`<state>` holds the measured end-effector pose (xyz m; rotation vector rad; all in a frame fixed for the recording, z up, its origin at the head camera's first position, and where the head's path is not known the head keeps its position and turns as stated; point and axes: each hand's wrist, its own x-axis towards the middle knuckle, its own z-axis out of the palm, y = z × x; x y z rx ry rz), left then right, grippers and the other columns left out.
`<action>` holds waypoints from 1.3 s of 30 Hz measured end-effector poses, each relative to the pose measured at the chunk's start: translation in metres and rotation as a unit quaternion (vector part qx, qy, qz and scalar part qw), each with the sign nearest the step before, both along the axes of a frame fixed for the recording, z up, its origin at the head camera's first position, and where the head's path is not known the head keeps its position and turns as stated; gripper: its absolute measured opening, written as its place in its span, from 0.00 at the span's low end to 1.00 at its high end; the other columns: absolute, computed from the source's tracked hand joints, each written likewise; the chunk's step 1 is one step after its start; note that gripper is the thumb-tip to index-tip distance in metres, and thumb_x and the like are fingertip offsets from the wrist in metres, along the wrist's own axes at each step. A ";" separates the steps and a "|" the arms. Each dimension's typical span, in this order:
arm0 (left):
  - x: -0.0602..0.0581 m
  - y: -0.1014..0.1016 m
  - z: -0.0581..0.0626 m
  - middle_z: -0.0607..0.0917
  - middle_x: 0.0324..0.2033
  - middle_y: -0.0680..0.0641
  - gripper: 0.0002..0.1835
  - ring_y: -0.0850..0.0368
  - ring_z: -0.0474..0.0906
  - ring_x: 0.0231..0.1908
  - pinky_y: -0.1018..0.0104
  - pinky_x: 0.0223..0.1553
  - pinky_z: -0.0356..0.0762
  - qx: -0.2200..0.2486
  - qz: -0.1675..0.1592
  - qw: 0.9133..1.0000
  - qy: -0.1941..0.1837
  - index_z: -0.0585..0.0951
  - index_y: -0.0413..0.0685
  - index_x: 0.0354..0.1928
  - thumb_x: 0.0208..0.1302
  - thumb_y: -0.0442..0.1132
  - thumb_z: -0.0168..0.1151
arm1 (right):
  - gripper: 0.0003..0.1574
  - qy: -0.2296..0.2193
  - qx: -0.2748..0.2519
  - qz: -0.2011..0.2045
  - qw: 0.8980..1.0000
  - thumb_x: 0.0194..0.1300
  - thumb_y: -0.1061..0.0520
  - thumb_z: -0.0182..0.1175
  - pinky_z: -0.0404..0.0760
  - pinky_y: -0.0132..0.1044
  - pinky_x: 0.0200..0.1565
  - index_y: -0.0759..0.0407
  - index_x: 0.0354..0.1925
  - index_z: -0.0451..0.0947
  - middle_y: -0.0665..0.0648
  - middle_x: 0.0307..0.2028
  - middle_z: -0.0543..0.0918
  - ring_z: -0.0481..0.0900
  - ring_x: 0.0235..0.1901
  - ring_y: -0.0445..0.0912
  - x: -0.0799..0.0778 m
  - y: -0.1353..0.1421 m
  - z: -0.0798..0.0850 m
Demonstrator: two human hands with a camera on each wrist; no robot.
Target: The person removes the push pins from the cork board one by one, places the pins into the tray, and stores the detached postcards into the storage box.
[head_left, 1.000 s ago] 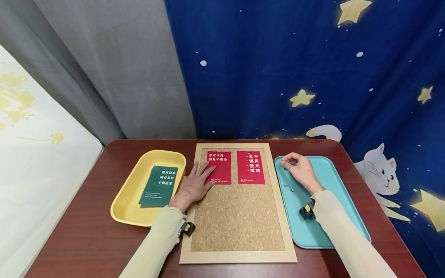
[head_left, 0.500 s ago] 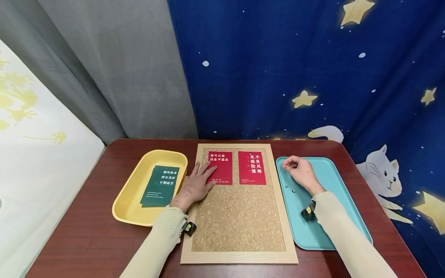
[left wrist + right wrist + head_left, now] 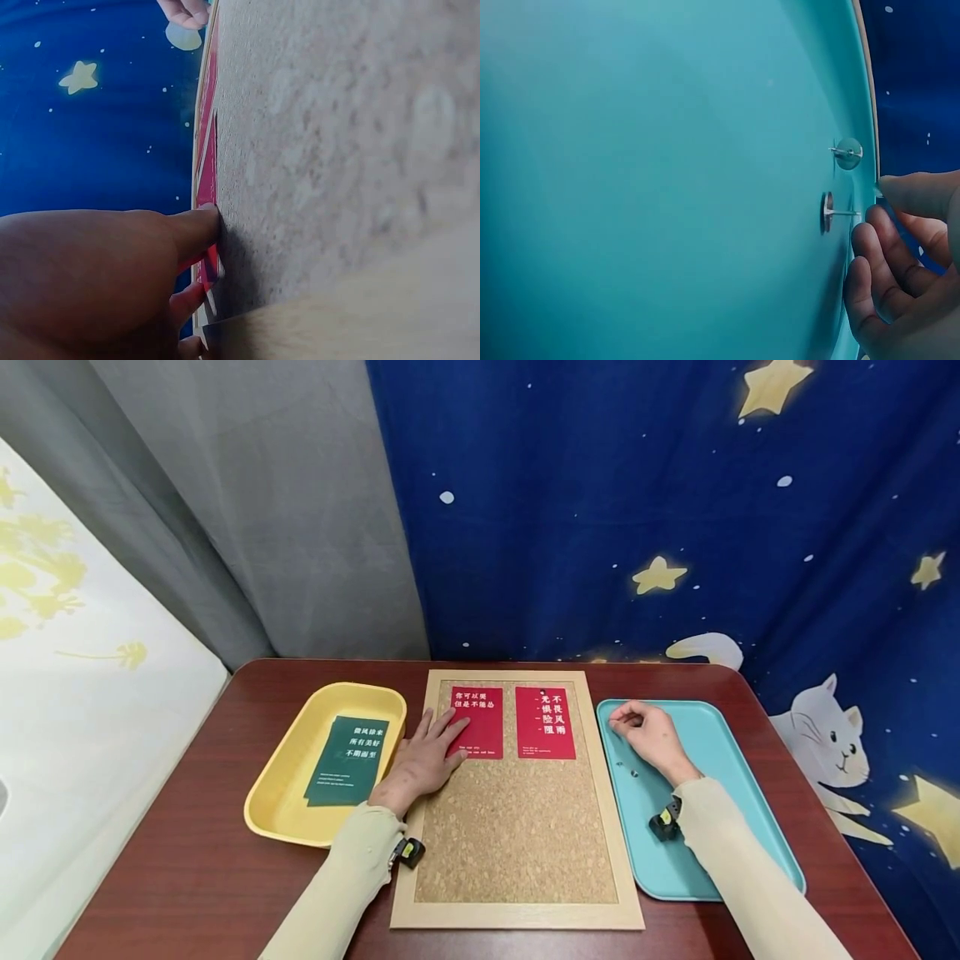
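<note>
My left hand (image 3: 424, 761) lies with fingers spread over the left edge of a red card (image 3: 483, 727) with white lettering, pressing it on the framed corkboard (image 3: 517, 835). Beside it, a second red card (image 3: 543, 735) has a dark pin (image 3: 542, 692) at its top. My right hand (image 3: 651, 735) is over the far left corner of the turquoise tray (image 3: 720, 827), thumb and forefinger pinched together. A small pale glint shows at those fingertips in the right wrist view, like a thumbtack, mostly hidden. Two loose metal thumbtacks (image 3: 827, 212) lie in the tray near the hand.
A yellow tray (image 3: 273, 814) left of the board holds several dark green cards (image 3: 347, 768). The board's wooden frame (image 3: 517, 916) sits close to the turquoise tray's left rim. Curtains (image 3: 540, 527) hang behind the table (image 3: 180, 860).
The head view shifts slightly, moving the scene a little to the right in the picture. Both hands keep nearly the same places; the right fingers stay pinched at the tray's corner.
</note>
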<state>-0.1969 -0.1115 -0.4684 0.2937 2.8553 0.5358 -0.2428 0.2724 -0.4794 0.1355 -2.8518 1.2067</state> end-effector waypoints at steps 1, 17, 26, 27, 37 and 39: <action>0.000 0.000 0.001 0.53 0.84 0.46 0.34 0.38 0.37 0.84 0.24 0.73 0.57 0.000 0.000 1.000 0.000 0.61 0.59 0.81 0.78 0.51 0.55 | 0.05 0.000 -0.001 0.000 1.000 0.71 0.60 0.65 0.75 0.31 0.34 0.60 0.44 0.85 0.62 0.38 0.87 0.79 0.34 0.47 0.000 0.000 0.000; 0.005 0.003 0.011 0.56 0.83 0.45 0.32 0.35 0.42 0.84 0.24 0.72 0.60 -0.010 0.001 1.000 0.011 0.63 0.57 0.80 0.78 0.49 0.55 | 0.07 0.000 -0.001 -0.004 1.000 0.72 0.58 0.65 0.77 0.32 0.37 0.59 0.46 0.85 0.62 0.41 0.87 0.81 0.38 0.47 0.000 0.003 -0.001; 0.005 0.003 0.010 0.55 0.84 0.45 0.33 0.36 0.41 0.84 0.25 0.73 0.60 -0.009 0.000 1.000 0.008 0.63 0.58 0.81 0.78 0.51 0.55 | 0.09 0.013 -0.002 0.007 1.000 0.73 0.53 0.65 0.77 0.37 0.46 0.56 0.47 0.84 0.59 0.47 0.81 0.80 0.45 0.51 0.002 0.000 -0.001; 0.005 0.003 0.010 0.55 0.84 0.45 0.33 0.36 0.41 0.84 0.25 0.73 0.60 -0.009 0.000 1.000 0.009 0.63 0.58 0.81 0.78 0.51 0.55 | 0.10 0.014 0.001 0.008 1.000 0.73 0.52 0.66 0.77 0.39 0.47 0.56 0.47 0.84 0.58 0.47 0.80 0.79 0.45 0.51 0.002 -0.001 0.000; 0.006 0.003 0.010 0.55 0.83 0.45 0.33 0.36 0.41 0.84 0.26 0.72 0.61 -0.009 -0.002 1.000 0.009 0.63 0.57 0.81 0.79 0.51 0.55 | 0.36 0.002 0.091 0.079 0.993 0.67 0.38 0.69 0.73 0.65 0.66 0.57 0.63 0.78 0.62 0.64 0.76 0.71 0.65 0.60 0.005 -0.009 0.006; 0.006 0.003 0.010 0.55 0.83 0.45 0.32 0.36 0.42 0.84 0.26 0.72 0.62 -0.012 -0.003 1.000 0.010 0.63 0.57 0.81 0.79 0.51 0.54 | 0.42 -0.009 0.117 0.095 0.988 0.65 0.34 0.70 0.72 0.67 0.67 0.56 0.67 0.75 0.62 0.69 0.72 0.69 0.69 0.61 0.007 -0.012 0.008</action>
